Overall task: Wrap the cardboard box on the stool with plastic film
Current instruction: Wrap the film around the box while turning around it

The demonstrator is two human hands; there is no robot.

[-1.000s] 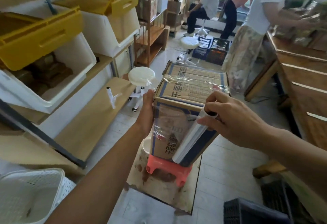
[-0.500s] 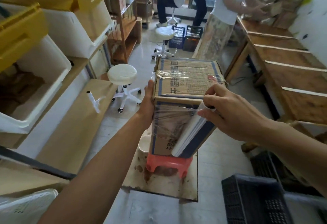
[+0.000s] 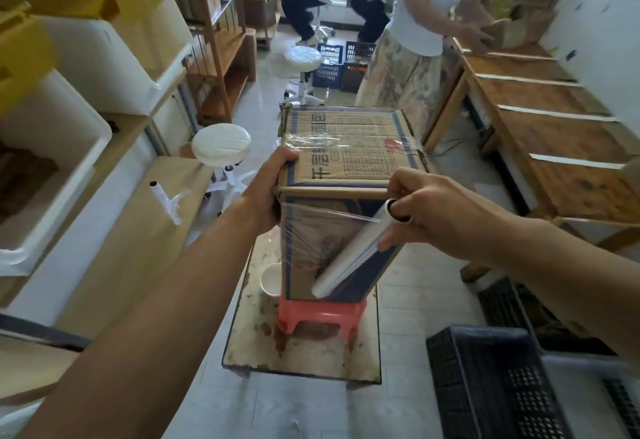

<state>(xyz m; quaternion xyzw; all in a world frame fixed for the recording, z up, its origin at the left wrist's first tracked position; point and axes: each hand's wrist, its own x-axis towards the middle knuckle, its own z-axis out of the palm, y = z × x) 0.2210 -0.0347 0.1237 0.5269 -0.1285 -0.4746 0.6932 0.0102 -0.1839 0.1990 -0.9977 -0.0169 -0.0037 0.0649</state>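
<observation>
A tall cardboard box [image 3: 349, 161] with blue edging stands on a small red plastic stool [image 3: 320, 315]. Clear film stretches across the box's near face and over part of its top. My left hand [image 3: 268, 187] grips the box's upper left corner, fingers curled over the top edge. My right hand [image 3: 436, 213] holds the roll of plastic film [image 3: 349, 251] at its upper end, a finger in the core. The roll slants down to the left against the box's near right edge.
The stool sits on a stained low platform [image 3: 304, 352] beside a white bowl [image 3: 272, 279]. Shelves with white and yellow bins [image 3: 114, 54] line the left. A wooden bench [image 3: 554, 140] runs along the right, a black crate [image 3: 495, 383] lies near right. A person [image 3: 419, 33] stands behind; two white swivel stools [image 3: 221, 144] are nearby.
My left hand has shifted from flat against the box's left side to gripping its top corner. My right hand has moved the roll slightly right, baring the core's end. The camera tilted down.
</observation>
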